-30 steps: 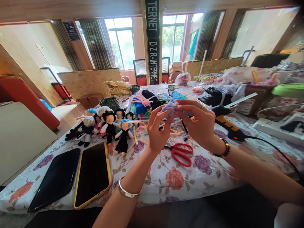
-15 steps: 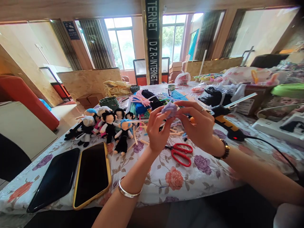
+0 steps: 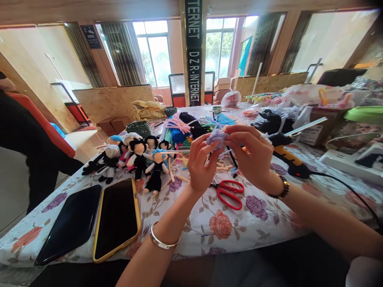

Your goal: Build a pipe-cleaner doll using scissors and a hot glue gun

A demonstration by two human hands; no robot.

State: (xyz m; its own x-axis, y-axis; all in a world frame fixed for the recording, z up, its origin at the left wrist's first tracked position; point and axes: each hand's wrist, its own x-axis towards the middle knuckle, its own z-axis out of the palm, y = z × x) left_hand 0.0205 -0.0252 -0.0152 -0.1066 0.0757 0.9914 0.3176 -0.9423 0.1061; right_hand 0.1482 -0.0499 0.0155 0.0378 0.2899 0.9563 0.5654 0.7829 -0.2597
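Note:
Above the table, a small fuzzy lavender piece (image 3: 216,138), apparently bent pipe cleaner, is held between both hands. My left hand (image 3: 201,161) pinches it from the left with thumb and fingers. From the right, my right hand (image 3: 249,153) grips its other edge with closed fingertips. Fingers cover part of the piece, so its full shape is hidden. Red-handled scissors (image 3: 229,194) lie on the cloth below the hands. To the right, a black and yellow glue gun (image 3: 285,157) rests with a glue stick in its back.
Several pipe-cleaner dolls (image 3: 137,155) stand at the left. Nearer are a phone in a yellow case (image 3: 117,219) and a black tablet-like device (image 3: 70,223). Bundles of coloured pipe cleaners (image 3: 188,126) lie behind the hands. A power strip (image 3: 350,161) sits right. A person (image 3: 32,135) in dark clothes is at far left.
A person in dark clothes has come into view at the far left. Both hands stay on the lavender piece, which has turned slightly between the fingers.

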